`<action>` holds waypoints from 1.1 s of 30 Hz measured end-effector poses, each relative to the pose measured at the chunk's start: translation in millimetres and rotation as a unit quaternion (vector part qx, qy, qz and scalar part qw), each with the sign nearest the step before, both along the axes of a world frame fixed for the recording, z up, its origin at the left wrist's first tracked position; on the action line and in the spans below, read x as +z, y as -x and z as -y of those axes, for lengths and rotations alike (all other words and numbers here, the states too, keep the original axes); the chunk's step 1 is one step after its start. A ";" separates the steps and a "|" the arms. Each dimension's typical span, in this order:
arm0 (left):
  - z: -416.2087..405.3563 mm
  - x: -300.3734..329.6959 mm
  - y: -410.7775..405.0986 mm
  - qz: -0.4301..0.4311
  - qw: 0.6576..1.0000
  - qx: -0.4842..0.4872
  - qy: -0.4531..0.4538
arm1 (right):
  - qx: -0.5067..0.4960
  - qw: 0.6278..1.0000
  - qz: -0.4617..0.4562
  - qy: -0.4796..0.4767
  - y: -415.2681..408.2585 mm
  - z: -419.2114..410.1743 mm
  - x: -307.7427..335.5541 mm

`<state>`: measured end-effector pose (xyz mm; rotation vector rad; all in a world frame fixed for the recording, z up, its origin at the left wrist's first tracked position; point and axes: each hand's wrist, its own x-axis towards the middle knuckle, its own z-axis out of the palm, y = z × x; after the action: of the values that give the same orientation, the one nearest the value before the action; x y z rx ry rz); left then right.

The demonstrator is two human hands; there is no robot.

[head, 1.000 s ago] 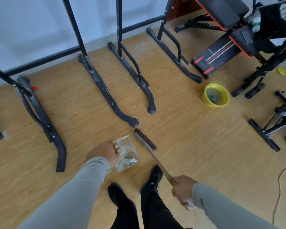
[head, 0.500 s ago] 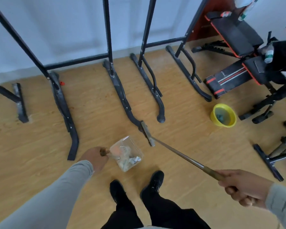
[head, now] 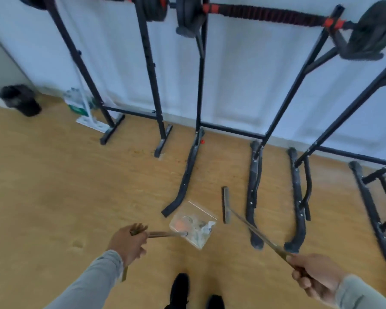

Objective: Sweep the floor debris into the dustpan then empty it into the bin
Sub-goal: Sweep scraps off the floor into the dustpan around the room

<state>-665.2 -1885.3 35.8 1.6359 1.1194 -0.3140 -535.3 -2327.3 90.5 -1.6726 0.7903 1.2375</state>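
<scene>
Sweep looks mostly done, judging by the load: clear dustpan (head: 193, 226) already carries debris (head: 195, 228), pale scraps plus something orange, and hangs just above the floor (head: 54, 186) in front of the shoes (head: 181, 288). Left hand (head: 127, 240) has its grip clenched round the dustpan's long handle (head: 163, 234); right hand (head: 314, 277) has its grip clenched round the broom (head: 226, 205) handle, brush head out ahead, just right of the pan between two rack feet. Left to do: carry the pan to the dark bin (head: 20, 100) at the far left where floor meets wall (head: 243, 85), well apart from the pan, and tip it. Bin is blurred, can't tell if it's lidded or lined. Can't tell whether the broom head touches the floor. Whole frame is smeared; small specks near the rack feet (head: 183, 190) may be leftover dirt or wood grain. Rack tops and right-side gear are cut off by the frame edge.
</scene>
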 end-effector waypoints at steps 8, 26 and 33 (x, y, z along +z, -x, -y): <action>-6.7 30.9 91.8 0.064 0.970 0.235 -0.006 | 0.136 0.987 0.088 -0.019 -9.3 -57.0 19.2; -161.5 33.4 182.8 0.079 0.920 0.377 -0.065 | 0.149 0.984 0.094 0.000 -25.7 -296.0 -5.7; -260.2 35.5 167.3 0.058 0.950 0.297 -0.077 | 0.088 0.987 0.133 0.025 -27.1 -394.5 -11.2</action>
<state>-832.6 -1625.1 71.3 1.3455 1.5088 0.2641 -508.2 -1932.7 79.3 -1.9327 0.5237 1.0887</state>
